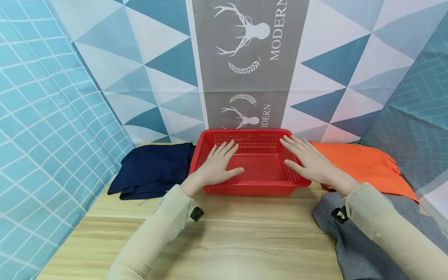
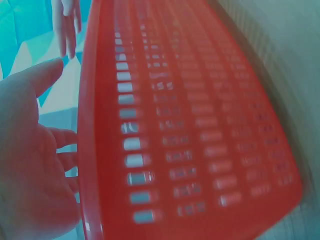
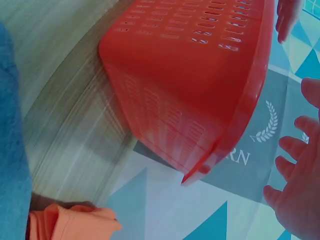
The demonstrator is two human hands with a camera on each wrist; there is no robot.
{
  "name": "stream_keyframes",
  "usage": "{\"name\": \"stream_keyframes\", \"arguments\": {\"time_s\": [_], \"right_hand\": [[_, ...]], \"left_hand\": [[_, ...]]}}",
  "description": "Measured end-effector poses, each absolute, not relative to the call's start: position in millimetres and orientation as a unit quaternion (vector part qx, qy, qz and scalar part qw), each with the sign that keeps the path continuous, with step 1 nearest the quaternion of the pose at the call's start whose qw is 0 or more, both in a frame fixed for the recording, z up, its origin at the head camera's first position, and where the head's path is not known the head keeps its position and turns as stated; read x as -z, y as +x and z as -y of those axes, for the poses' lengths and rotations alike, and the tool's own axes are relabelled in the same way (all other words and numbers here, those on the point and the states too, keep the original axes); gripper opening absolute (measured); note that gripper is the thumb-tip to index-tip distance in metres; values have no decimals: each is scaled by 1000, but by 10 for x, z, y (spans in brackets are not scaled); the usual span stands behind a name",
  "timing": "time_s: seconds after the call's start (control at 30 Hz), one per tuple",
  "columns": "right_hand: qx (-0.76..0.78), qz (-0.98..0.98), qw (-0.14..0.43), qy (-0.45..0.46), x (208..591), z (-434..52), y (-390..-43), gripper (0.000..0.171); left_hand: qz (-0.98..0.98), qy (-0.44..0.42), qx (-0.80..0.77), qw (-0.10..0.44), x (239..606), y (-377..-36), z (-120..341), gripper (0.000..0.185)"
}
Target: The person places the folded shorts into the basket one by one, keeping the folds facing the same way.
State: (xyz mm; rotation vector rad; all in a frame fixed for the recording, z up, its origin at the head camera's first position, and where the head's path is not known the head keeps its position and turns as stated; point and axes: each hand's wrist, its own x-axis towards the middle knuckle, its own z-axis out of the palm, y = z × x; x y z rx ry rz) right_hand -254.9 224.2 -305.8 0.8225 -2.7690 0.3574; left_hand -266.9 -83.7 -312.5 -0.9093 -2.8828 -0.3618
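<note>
The red basket [image 1: 250, 167] sits on the wooden table [image 1: 227, 241] against the backdrop; left hand [image 1: 218, 167] and right hand [image 1: 308, 161] hover over its sides, fingers straight, gripping nothing. A navy cloth [image 1: 152, 169] lies left; an orange cloth [image 1: 367, 167] and a grey cloth [image 1: 353, 241] lie right.

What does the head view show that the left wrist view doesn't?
Only the head view shows the navy cloth, the orange cloth, the grey cloth and the wooden table. Only the left wrist view shows the red basket's slotted outer side wall close up, blurred. Both show the basket, the left hand open at its side and the right hand.
</note>
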Motion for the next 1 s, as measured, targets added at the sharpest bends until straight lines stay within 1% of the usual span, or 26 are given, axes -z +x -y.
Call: {"name": "stream_keyframes", "arguments": {"time_s": [0.2,0.43,0.63,0.8,1.0], "right_hand": [[-135,940,132,284,3082,-2376,-2471,69],[-138,938,141,284,3123,-2549,-2379,71],[-152,934,156,282,3134,-2670,-2306,70],[-179,936,140,270,3193,-2749,-2154,72],[-186,938,135,258,3279,-2821,-1971,71]], "left_hand": [[939,-315,133,39,3168,-2609,704,83],[936,-322,143,11,3271,-2575,605,85],[930,-342,137,21,3315,-2540,512,83],[919,-369,132,38,3356,-2463,425,80],[916,-381,121,38,3397,-2375,343,80]]}}
